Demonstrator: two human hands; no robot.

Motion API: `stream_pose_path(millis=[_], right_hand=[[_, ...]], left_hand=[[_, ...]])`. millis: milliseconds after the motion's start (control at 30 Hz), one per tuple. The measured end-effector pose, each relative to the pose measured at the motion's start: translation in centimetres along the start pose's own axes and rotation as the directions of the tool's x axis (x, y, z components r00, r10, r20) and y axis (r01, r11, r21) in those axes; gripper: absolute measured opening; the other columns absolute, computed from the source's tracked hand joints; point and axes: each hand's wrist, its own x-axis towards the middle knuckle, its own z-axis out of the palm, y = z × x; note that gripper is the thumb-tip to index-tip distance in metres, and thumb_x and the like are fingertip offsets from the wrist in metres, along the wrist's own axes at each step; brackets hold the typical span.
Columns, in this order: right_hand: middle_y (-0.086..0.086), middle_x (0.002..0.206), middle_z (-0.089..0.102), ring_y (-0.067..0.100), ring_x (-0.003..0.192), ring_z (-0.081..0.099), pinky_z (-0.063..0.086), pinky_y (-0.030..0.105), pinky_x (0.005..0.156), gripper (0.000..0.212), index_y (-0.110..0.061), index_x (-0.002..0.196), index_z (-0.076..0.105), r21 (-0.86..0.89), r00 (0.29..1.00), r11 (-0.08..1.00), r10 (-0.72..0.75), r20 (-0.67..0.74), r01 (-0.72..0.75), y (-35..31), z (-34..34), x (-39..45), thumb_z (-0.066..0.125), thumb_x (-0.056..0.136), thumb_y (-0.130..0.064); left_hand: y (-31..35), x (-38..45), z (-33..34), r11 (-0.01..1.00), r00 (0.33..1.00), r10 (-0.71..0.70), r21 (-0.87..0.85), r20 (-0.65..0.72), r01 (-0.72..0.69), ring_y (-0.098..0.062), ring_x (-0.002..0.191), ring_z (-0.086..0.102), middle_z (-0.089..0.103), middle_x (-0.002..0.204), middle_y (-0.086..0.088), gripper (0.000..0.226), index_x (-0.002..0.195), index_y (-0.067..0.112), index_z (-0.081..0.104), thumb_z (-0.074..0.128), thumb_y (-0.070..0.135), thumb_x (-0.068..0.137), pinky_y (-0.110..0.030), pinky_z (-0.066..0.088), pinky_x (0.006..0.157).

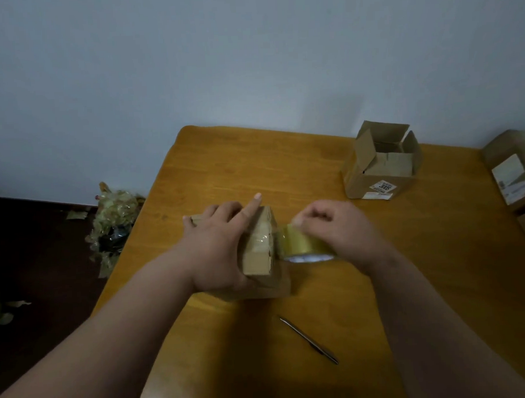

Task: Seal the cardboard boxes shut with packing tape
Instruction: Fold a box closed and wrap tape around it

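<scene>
- A slim metal pen lies nearest the person on the wooden table, slanting from upper left to lower right, apart from everything else.
- Beyond it sits the small cardboard box, closed, with a strip of clear tape across its top and down its right side.
- The left hand lies over the left part of this box, palm down; the thumb wraps its near edge and the forefinger stretches straight over the top towards the far side, so the hand holds the box in place.
- Just right of the box, touching its side, is the roll of yellowish packing tape; a stretch of tape runs from the roll onto the box.
- The right hand covers the roll from above with curled fingers that grip it; the fingertips are blurred.
- Farther back on the right stands an open cardboard box, flaps up, a printed label on its near face.
- At the far right edge another box with a white label is partly cut off.
- On the dark floor left of the table lies a heap of crumpled tape scraps.
</scene>
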Motion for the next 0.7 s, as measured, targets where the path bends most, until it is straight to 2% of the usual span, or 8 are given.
stream_pose_path(millis=[67, 133, 233, 300, 400, 467, 600, 700], right_hand=[[-0.014, 0.07, 0.063, 0.003, 0.065, 0.057, 0.039, 0.028, 0.065, 0.029, -0.024, 0.071, 0.067, 0.254, 0.999, 0.966, -0.043, 0.007, 0.04, -0.5, -1.8, -0.1, 0.066, 0.072, -0.053], [-0.001, 0.073, 0.058, 0.011, 0.069, 0.053, 0.037, 0.03, 0.067, 0.026, -0.027, 0.065, 0.062, 0.436, 0.995, 0.898, -0.091, 0.044, 0.063, -0.6, -2.7, 0.3, 0.069, 0.069, -0.052], [0.004, 0.073, 0.057, 0.012, 0.069, 0.054, 0.039, 0.03, 0.066, 0.016, -0.025, 0.066, 0.062, 0.528, 0.986, 0.848, -0.131, 0.106, 0.056, -0.7, -1.3, 1.0, 0.074, 0.071, -0.035], [-0.002, 0.069, 0.059, 0.011, 0.067, 0.056, 0.042, 0.03, 0.064, 0.018, -0.026, 0.067, 0.062, 0.519, 0.983, 0.854, -0.124, 0.136, 0.035, -0.7, 0.5, 1.3, 0.077, 0.07, -0.034], [-0.003, 0.07, 0.057, 0.013, 0.067, 0.054, 0.043, 0.03, 0.06, 0.034, -0.028, 0.07, 0.061, 0.394, 0.981, 0.917, -0.131, 0.144, 0.064, -1.2, 2.8, 1.5, 0.079, 0.062, -0.056], [-0.009, 0.063, 0.053, 0.007, 0.061, 0.05, 0.04, 0.024, 0.053, 0.043, -0.027, 0.07, 0.058, 0.331, 0.987, 0.941, -0.12, 0.108, 0.078, -1.7, 4.2, 1.6, 0.076, 0.06, -0.065], [-0.013, 0.059, 0.046, 0.001, 0.053, 0.043, 0.035, 0.016, 0.047, 0.048, -0.02, 0.072, 0.053, 0.13, 0.986, 0.987, -0.108, 0.131, 0.091, -2.2, 6.4, 2.0, 0.075, 0.07, -0.063], [-0.005, 0.064, 0.046, 0.005, 0.056, 0.043, 0.039, 0.027, 0.052, 0.052, -0.01, 0.076, 0.054, 0.009, 0.979, 0.997, -0.072, 0.188, 0.072, -2.0, 7.7, 1.9, 0.071, 0.079, -0.059]], left_hand=[[-0.6, -0.8, 0.3, 0.968, 0.995, 0.048, -0.24, -0.093, -0.069, -0.021, 0.138, 0.021, 0.015, 0.145, 0.02, 0.138, 0.143, 0.057, -0.023, 0.074, 0.071, 0.046, -0.06, 0.029, 0.111], [-0.5, -1.2, 1.5, 0.893, 0.987, 0.05, -0.435, -0.151, -0.112, -0.017, 0.135, 0.028, 0.017, 0.141, 0.025, 0.14, 0.143, 0.06, -0.017, 0.084, 0.061, 0.047, -0.046, 0.036, 0.112], [-1.0, -1.6, 4.2, 0.808, 0.99, -0.009, -0.584, -0.143, -0.077, -0.014, 0.134, 0.031, 0.014, 0.14, 0.025, 0.142, 0.141, 0.06, -0.017, 0.094, 0.039, 0.056, -0.034, 0.038, 0.111], [-2.2, -1.9, 5.5, 0.81, 0.993, -0.011, -0.583, -0.121, -0.062, -0.011, 0.138, 0.026, 0.009, 0.146, 0.023, 0.143, 0.142, 0.054, -0.02, 0.094, 0.035, 0.057, -0.03, 0.035, 0.113], [-3.4, -2.2, 6.0, 0.827, 0.99, -0.026, -0.559, -0.141, -0.058, 0.002, 0.14, 0.017, 0.004, 0.152, 0.025, 0.148, 0.144, 0.052, -0.025, 0.09, 0.055, 0.05, -0.016, 0.027, 0.109], [-3.7, -2.2, 6.2, 0.815, 0.981, -0.055, -0.575, -0.187, -0.064, 0.011, 0.139, 0.014, 0.005, 0.153, 0.025, 0.146, 0.15, 0.048, -0.013, 0.087, 0.065, 0.046, -0.01, 0.026, 0.105], [-4.7, -3.0, 8.2, 0.784, 0.971, -0.088, -0.616, -0.223, -0.071, 0.004, 0.139, 0.026, 0.021, 0.152, 0.014, 0.117, 0.147, 0.042, 0.03, 0.092, 0.055, 0.049, -0.022, 0.038, 0.109], [-5.2, -3.9, 9.7, 0.748, 0.974, -0.119, -0.662, -0.193, -0.039, 0.007, 0.135, 0.031, 0.024, 0.151, 0.019, 0.106, 0.138, 0.052, 0.036, 0.092, 0.057, 0.048, -0.023, 0.039, 0.109]])
